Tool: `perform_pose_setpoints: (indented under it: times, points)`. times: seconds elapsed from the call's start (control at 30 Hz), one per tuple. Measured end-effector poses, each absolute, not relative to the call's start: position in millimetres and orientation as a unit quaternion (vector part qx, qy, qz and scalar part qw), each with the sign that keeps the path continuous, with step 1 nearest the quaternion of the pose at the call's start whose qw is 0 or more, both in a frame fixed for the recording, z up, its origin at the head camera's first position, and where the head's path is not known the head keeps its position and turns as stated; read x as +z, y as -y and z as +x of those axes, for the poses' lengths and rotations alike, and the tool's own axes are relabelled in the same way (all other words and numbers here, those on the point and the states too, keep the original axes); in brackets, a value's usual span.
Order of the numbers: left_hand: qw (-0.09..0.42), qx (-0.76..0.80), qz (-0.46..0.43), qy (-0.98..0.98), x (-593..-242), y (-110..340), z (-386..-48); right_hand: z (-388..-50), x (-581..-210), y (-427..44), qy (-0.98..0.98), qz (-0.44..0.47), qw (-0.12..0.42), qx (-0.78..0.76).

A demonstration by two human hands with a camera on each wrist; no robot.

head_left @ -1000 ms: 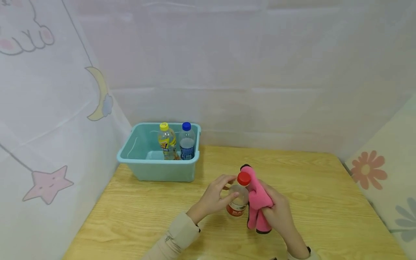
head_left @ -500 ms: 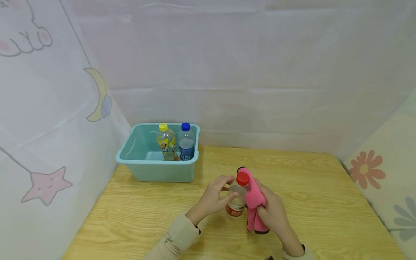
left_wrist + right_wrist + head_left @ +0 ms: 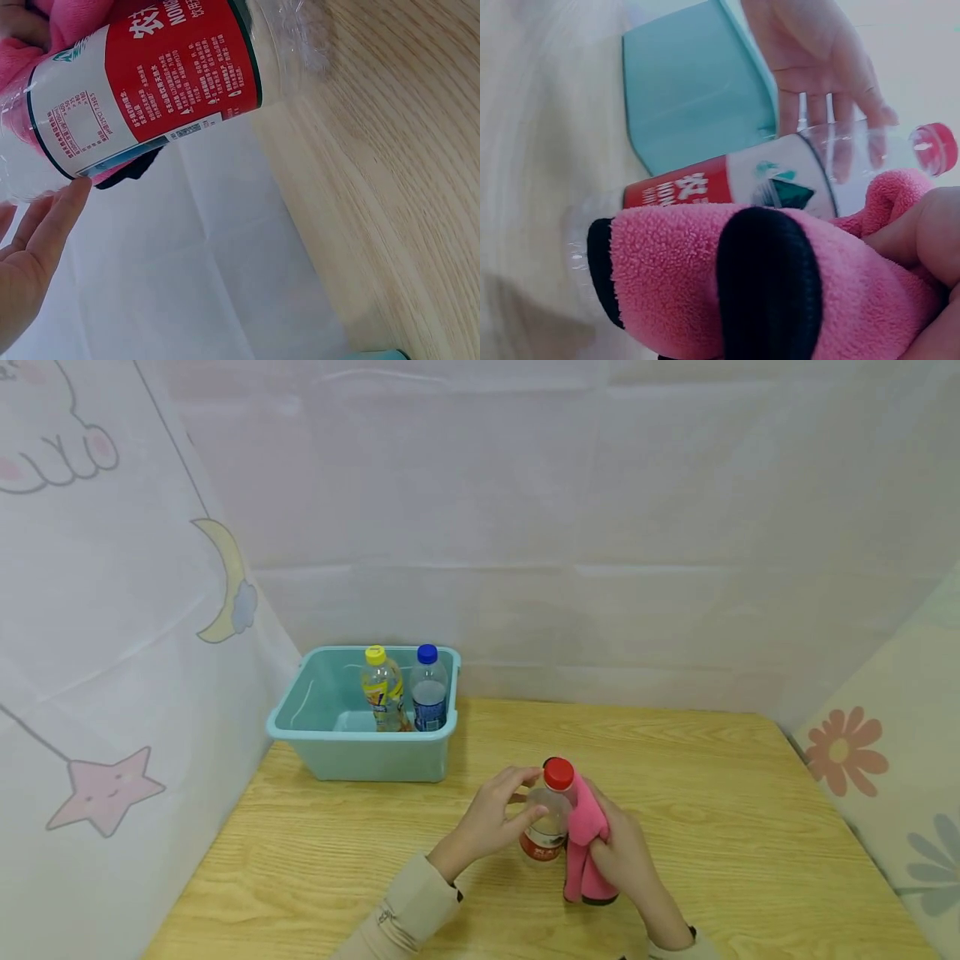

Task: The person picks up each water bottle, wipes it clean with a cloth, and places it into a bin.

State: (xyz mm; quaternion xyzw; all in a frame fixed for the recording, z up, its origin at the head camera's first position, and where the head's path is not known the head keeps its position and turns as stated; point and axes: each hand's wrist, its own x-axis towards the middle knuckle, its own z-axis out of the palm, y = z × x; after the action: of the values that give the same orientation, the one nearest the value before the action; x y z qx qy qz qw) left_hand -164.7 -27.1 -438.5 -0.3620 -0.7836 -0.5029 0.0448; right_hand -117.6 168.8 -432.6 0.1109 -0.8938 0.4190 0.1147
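A clear bottle point(image 3: 545, 827) with a red cap and a red and white label is between the two hands, above or on the table; which, I cannot tell. My left hand point(image 3: 497, 814) holds its upper part from the left, thumb in front and fingers behind. My right hand point(image 3: 624, 852) grips a pink cloth point(image 3: 585, 827) with black edging against the bottle's right side. In the right wrist view the cloth point(image 3: 675, 277) covers part of the label point(image 3: 780, 180). In the left wrist view a fingertip of the left hand point(image 3: 45, 247) touches the bottle point(image 3: 172, 82).
A light blue bin point(image 3: 375, 760) stands at the table's back left. Inside it are a yellow-capped bottle point(image 3: 386, 693) and a blue-capped bottle point(image 3: 430, 697). A pale printed curtain point(image 3: 525, 527) hangs behind the wooden table point(image 3: 712, 827).
The right hand and the pink cloth have moved left and a little down along the bottle, so the cloth's top sits lower behind the cap. The left hand has kept its hold.
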Motion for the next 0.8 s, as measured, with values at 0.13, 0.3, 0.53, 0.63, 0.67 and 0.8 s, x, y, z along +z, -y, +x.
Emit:
perform_pose_setpoints:
  times: [0.13,0.3,0.53,0.63,0.67,0.8]
  points:
    - [0.032,-0.508,-0.355,0.784,-439,27,-164,-119,-443,-170,0.885,0.091,0.082,0.448]
    - [0.028,-0.507,-0.350,0.787,-439,27,-163,-120,-459,-170,0.879,0.075,0.066,0.466]
    - [0.022,-0.511,-0.345,0.787,-439,26,-162,-123,-477,-171,0.879,0.066,0.034,0.470]
    - [0.019,-0.514,-0.345,0.785,-438,27,-162,-124,-480,-172,0.889,0.073,0.037,0.450]
    - [0.018,-0.515,-0.344,0.785,-438,27,-162,-124,-481,-172,0.892,0.076,0.037,0.445]
    - [0.018,-0.513,-0.343,0.787,-437,27,-163,-126,-482,-172,0.899,0.071,0.028,0.432]
